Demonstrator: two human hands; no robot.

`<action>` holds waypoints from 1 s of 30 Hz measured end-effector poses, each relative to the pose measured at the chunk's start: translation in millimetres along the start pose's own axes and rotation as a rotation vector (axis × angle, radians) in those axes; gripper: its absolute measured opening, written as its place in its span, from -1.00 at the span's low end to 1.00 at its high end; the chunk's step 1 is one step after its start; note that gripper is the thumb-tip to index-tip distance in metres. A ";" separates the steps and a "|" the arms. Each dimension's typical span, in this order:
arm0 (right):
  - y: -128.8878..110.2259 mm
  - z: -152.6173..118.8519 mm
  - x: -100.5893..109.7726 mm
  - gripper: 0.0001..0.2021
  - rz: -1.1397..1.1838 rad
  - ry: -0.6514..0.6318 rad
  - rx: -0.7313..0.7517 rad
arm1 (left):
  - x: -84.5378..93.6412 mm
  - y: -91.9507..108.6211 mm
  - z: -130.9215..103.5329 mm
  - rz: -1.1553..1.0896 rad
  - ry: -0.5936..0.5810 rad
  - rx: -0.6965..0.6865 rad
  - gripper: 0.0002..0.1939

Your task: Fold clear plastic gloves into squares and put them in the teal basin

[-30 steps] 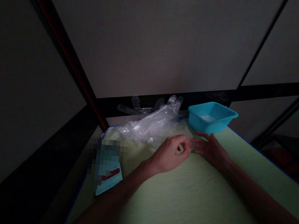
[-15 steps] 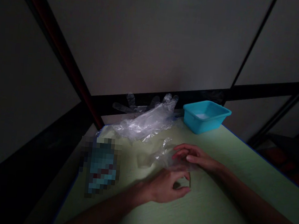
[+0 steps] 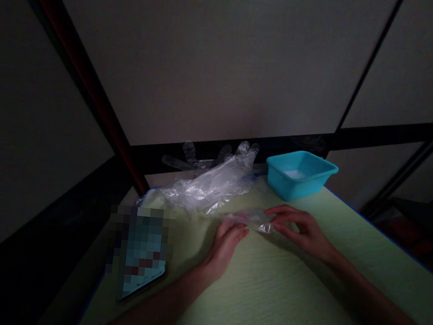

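A clear plastic glove (image 3: 262, 222), bunched into a narrow strip, lies between my hands over the middle of the table. My left hand (image 3: 226, 245) grips its left end, with the fingers close together and partly over the film. At the other end, my right hand (image 3: 303, 232) pinches the plastic between thumb and fingers. Just behind, a loose pile of clear disposable gloves (image 3: 210, 182) spreads along the table's back edge, some glove fingers sticking up against the wall. The held glove's exact folds are hard to make out in the dim light.
A turquoise plastic basket (image 3: 301, 183) stands at the back right corner of the pale green table (image 3: 264, 305). On the left lies a device with a lit, pixelated screen (image 3: 144, 257). Dark-banded wall panels (image 3: 229, 66) rise directly behind the table.
My left hand has moved up and left, from a wide curl to a grip on the glove. My right hand has shifted slightly right. The plastic between them is now gathered narrower.
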State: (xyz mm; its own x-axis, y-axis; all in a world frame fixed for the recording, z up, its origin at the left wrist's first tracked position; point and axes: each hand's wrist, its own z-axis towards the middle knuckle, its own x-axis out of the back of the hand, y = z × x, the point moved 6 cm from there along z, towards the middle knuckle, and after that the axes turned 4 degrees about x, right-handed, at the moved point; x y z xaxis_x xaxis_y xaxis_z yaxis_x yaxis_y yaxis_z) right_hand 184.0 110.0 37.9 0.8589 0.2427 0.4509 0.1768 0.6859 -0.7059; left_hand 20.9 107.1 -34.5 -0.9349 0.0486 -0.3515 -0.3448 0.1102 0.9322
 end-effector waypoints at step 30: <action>35.0 -12.7 -26.7 -0.44 0.015 -0.258 -0.274 | -5.6 7.6 7.9 -0.290 -0.399 0.404 -0.68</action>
State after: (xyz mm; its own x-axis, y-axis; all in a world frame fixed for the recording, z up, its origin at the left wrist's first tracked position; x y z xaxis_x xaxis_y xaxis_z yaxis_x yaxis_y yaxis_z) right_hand 173.3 118.8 -5.8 0.7192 0.4399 0.5378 0.3173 0.4808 -0.8174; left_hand 24.2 115.5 -26.1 -0.6779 0.3178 -0.6629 -0.4476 0.5368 0.7152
